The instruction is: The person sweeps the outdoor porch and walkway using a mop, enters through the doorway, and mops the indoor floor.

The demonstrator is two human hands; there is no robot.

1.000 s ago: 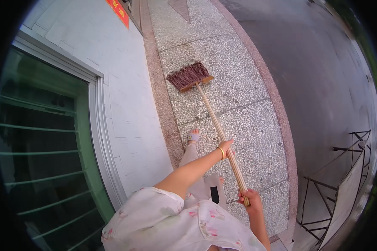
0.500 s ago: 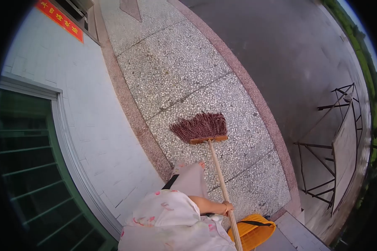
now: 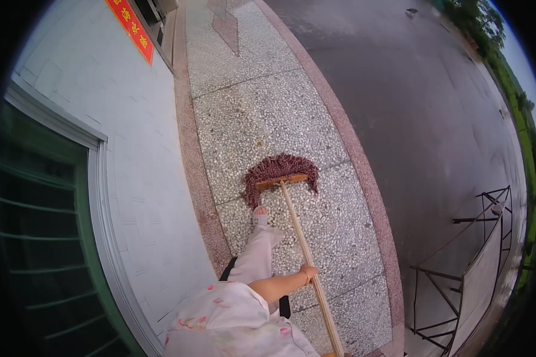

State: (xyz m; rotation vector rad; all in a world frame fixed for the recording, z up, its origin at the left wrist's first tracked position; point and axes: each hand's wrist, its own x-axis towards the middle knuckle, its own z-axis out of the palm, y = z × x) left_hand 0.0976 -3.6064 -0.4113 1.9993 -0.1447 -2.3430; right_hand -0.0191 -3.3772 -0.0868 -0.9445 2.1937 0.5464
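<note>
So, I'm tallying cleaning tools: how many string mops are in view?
1: the string mop on the pebbled walkway, its wooden handle in the left hand.

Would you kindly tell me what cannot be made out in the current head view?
All in the head view:
Right hand: not discernible; the picture ends at the bottom edge.
Lower end of the mop handle: cut off by the bottom edge.
Left hand: too small to tell each finger.
Whatever lies beneath the mop head: hidden by it.
Red banner: upper part cut off by the top edge.
Dark object near the top: too small to identify.
</note>
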